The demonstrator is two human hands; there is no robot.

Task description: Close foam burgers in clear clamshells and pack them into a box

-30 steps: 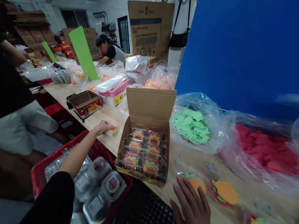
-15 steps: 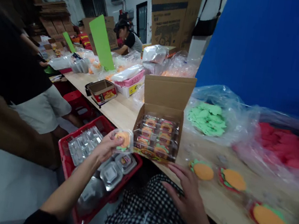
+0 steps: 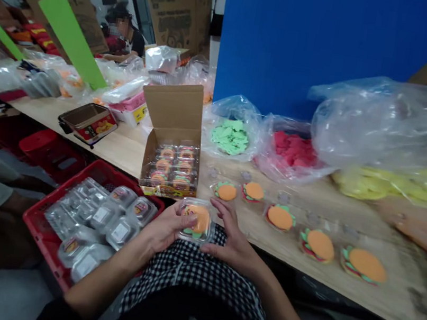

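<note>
A small clear plastic case (image 3: 196,220) with an orange, green and red felt burger inside sits over my lap, at the table's front edge. My left hand (image 3: 165,227) grips its left side and my right hand (image 3: 231,237) holds its right side with curled fingers. Just beyond stands an open cardboard box (image 3: 173,146) filled with rows of the same packed cases. Several loose felt burgers (image 3: 280,217) lie in a row on the wooden table (image 3: 265,242) to my right.
A red crate (image 3: 89,211) of clear plastic cases stands by my left knee. Bags of green (image 3: 231,136), red (image 3: 293,150) and yellow (image 3: 398,182) felt pieces lie along a blue wall. A small tin (image 3: 89,121) sits left of the box. Other people work at the far left.
My left hand carried the packed case from the far table edge back over my lap, and my right hand left the table and took hold of its other side. The view swung right.
</note>
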